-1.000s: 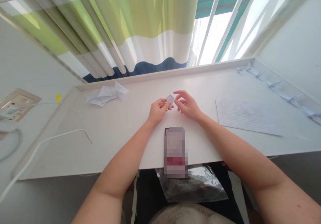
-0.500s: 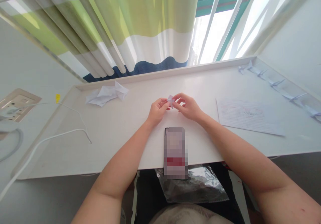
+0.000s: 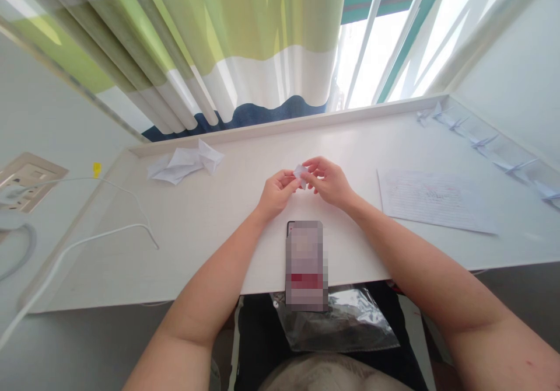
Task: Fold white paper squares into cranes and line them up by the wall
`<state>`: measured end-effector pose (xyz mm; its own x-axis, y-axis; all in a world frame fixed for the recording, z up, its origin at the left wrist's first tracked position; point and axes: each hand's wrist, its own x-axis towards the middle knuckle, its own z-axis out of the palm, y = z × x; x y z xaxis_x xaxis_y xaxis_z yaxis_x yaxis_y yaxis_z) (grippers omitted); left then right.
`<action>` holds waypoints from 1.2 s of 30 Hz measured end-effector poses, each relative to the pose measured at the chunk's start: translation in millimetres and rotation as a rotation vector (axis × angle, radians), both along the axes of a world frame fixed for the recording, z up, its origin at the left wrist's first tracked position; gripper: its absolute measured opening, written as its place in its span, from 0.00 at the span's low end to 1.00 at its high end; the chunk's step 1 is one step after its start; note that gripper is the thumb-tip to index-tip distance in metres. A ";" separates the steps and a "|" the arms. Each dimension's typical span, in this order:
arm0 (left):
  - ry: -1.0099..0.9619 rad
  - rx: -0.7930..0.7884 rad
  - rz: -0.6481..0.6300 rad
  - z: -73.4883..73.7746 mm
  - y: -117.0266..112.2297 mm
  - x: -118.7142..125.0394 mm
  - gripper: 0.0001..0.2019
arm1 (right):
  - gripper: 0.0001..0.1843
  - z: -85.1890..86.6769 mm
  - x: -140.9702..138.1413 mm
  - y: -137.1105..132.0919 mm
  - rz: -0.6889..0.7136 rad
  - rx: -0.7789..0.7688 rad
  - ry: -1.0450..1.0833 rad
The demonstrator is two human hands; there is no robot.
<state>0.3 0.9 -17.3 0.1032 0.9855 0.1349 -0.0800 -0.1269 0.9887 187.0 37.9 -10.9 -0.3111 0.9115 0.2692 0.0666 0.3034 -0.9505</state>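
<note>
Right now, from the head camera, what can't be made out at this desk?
- Small folded paper: too small, and partly hidden by the left hand and right hand, so its shape is unclear.
- Phone: its face is pixelated.
- Handwritten sheet: writing too faint and small to read.
- Folded paper cranes: the last one is cut off by the right edge.
</note>
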 end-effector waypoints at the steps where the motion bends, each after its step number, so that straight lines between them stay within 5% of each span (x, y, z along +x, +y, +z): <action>1: -0.005 0.006 -0.010 -0.2 -0.1 0.3 0.20 | 0.30 1.3 0.2 -0.7 0.000 -0.010 0.003; 20: -0.004 -0.065 0.047 3.0 -0.5 1.6 0.19 | 0.22 2.7 -0.1 -4.3 -0.034 0.131 -0.101; 28: 0.064 -0.057 0.235 1.4 0.5 2.2 0.12 | 0.12 2.9 3.7 -1.2 -0.059 0.331 -0.211; 31: 0.159 -0.039 0.267 1.2 -2.3 6.9 0.12 | 0.11 0.3 4.5 2.1 -0.082 0.401 -0.291; 36: 0.392 0.017 0.261 -2.3 -4.3 11.7 0.06 | 0.13 0.7 5.1 4.1 0.000 0.284 -0.532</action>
